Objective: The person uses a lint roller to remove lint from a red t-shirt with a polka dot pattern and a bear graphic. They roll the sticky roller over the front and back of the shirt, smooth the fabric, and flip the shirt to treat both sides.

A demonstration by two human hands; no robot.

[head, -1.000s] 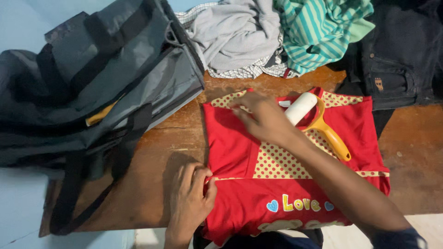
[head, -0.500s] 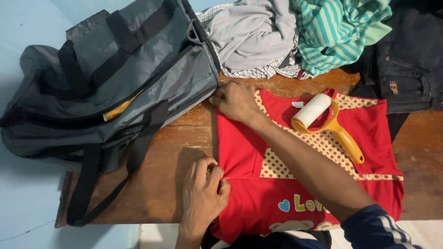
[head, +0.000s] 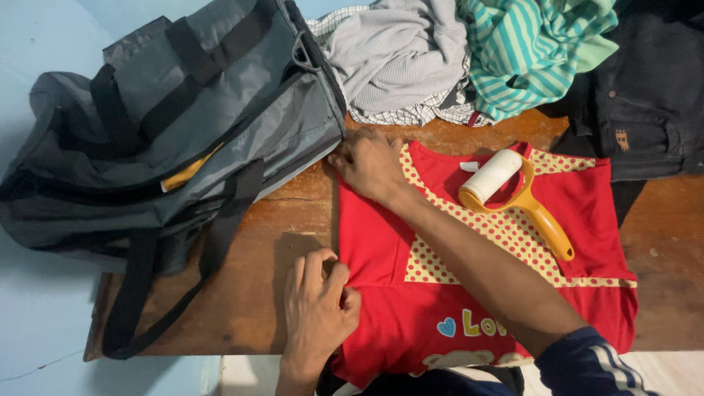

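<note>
One red shirt (head: 381,242) pinched by two hands, left hand (head: 317,312) and right hand (head: 370,165)

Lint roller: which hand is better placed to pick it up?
Right, probably. The right hand pins the red shirt at its top left corner, nearer the lint roller. The left hand grips the lower left edge, farther away.

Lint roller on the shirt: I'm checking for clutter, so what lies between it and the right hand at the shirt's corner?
In the head view, only red shirt fabric lies between the right hand and the lint roller.
</note>
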